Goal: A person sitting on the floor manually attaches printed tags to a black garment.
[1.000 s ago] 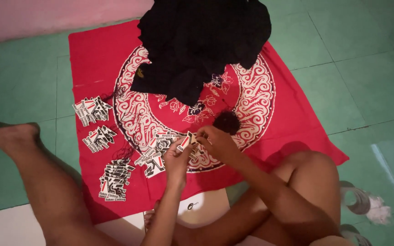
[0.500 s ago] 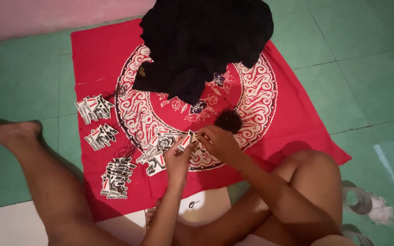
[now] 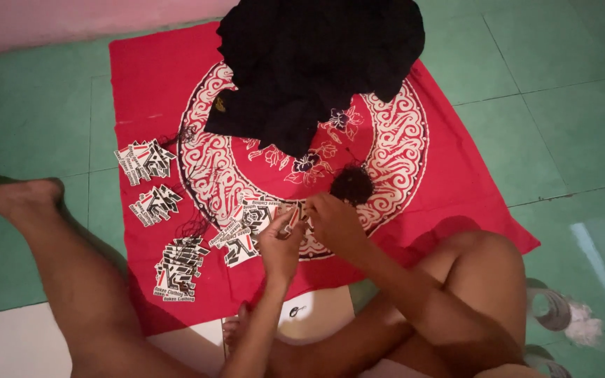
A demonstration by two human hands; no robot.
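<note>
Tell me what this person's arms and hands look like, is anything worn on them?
Both arms are bare along all that shows, with no sleeves. The left hand and right hand wear no gloves. No watch, bracelet or ring can be made out, though the picture is too dim and soft to rule out something small.

Green tiled floor (image 3: 582,126) under red patterned cloth (image 3: 155,77)

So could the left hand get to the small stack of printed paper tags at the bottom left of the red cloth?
Probably yes. The left hand sits close to that stack of printed paper tags on the red patterned cloth, with only bare cloth between them and nothing lying on top.
</note>
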